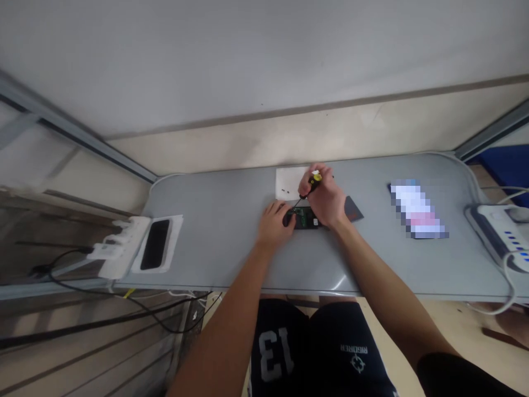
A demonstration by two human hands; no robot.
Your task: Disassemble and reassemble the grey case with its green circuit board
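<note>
My right hand (325,196) is closed around a black and yellow screwdriver (314,181). The screwdriver's thin shaft slants down to the left, and its tip meets the left part of a dark device with a green circuit board (305,217). Around the left end of this device lie the fingers of my left hand (276,223), holding it against the table. Behind the device is a white sheet (286,182) with a few tiny dark pieces, perhaps screws, on it. A dark grey flat piece (352,209) sticks out beside my right wrist.
The grey table (223,231) runs along the wall. At left, a black phone (155,245) lies on white paper, beside a white power strip (124,248) with plugs and cables. A lit phone (418,212) lies at right, near another power strip (502,234).
</note>
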